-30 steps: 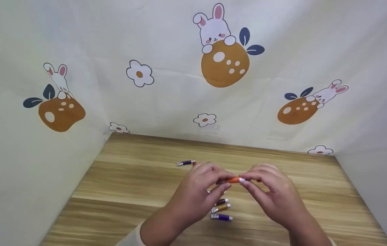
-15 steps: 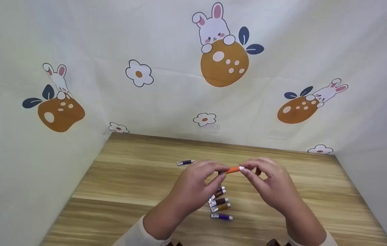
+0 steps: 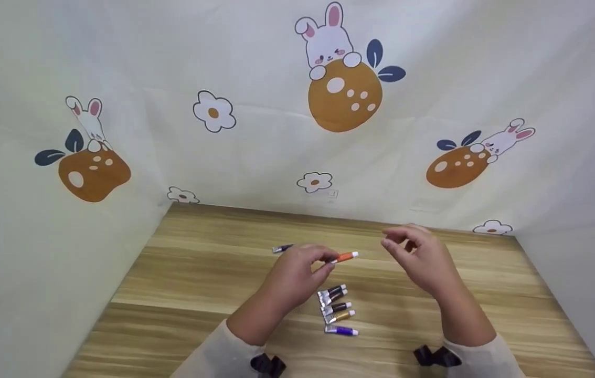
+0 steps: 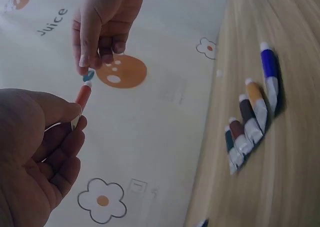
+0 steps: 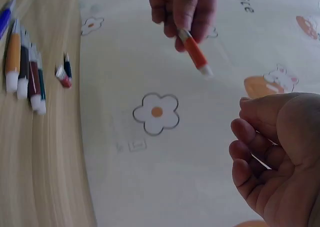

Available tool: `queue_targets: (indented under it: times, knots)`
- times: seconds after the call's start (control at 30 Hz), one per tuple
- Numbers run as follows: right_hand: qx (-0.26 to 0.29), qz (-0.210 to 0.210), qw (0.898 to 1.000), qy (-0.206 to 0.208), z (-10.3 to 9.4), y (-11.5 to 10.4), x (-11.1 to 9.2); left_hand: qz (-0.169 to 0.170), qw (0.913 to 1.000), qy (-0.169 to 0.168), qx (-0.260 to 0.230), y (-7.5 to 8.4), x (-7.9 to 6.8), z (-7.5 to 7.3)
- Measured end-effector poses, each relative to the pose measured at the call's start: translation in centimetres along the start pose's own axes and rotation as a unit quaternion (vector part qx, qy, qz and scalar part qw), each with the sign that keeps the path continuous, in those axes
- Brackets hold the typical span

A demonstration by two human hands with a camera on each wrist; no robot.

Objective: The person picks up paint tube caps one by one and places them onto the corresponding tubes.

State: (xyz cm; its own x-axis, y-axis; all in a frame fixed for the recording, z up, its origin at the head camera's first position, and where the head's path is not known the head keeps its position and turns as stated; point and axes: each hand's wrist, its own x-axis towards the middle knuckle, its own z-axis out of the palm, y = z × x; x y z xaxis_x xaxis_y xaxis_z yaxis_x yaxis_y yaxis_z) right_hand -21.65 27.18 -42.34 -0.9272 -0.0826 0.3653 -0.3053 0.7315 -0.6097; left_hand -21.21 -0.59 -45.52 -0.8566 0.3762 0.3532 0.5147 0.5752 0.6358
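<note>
My left hand (image 3: 297,275) pinches a small orange paint tube (image 3: 347,256) by its flat silver end, between thumb and fingertips. The tube's white cap (image 4: 88,83) points away from that hand, toward the right. Off to the right, my right hand (image 3: 426,260) is apart from the tube; its fingers are loosely bent and hold nothing, as the right wrist view shows. Below the hands, several paint tubes lie in a column on the table, among them an ochre tube (image 3: 343,315) and a purple tube (image 3: 343,331) nearest me.
On the wood-grain table (image 3: 203,273), a dark tube (image 3: 282,248) lies farther back, partly covered by my left hand. A red tube (image 5: 64,79) lies beside it in the right wrist view. A pale printed cloth (image 3: 255,157) stands round the table's back and sides.
My right hand has let go of the orange tube's cap end and moved away to the right and up. My left hand keeps the tube, shifted slightly left.
</note>
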Motion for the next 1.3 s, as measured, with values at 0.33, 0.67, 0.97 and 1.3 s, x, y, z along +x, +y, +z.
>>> queue_targets:
  times: [0.33, 0.67, 0.97, 1.3]
  knots:
    - [0.016, 0.076, 0.997, 0.013, -0.4, 7.0, 2.3, -0.071, 0.9948, -0.072, -0.008, -3.2, 0.8, 2.4]
    - [0.01, 0.171, 0.984, -0.052, 0.1, 12.3, 3.0, -0.1, 0.9889, -0.11, -0.006, -4.4, 0.7, 3.4]
    - [0.005, 0.194, 0.979, -0.068, 0.7, 15.2, 2.9, -0.093, 0.9878, -0.123, 0.022, -4.8, 0.7, 4.0]
    - [-0.016, 0.202, 0.971, -0.126, 1.1, 16.6, 2.3, -0.084, 0.9876, -0.12, 0.055, -5.1, 0.3, 4.3]
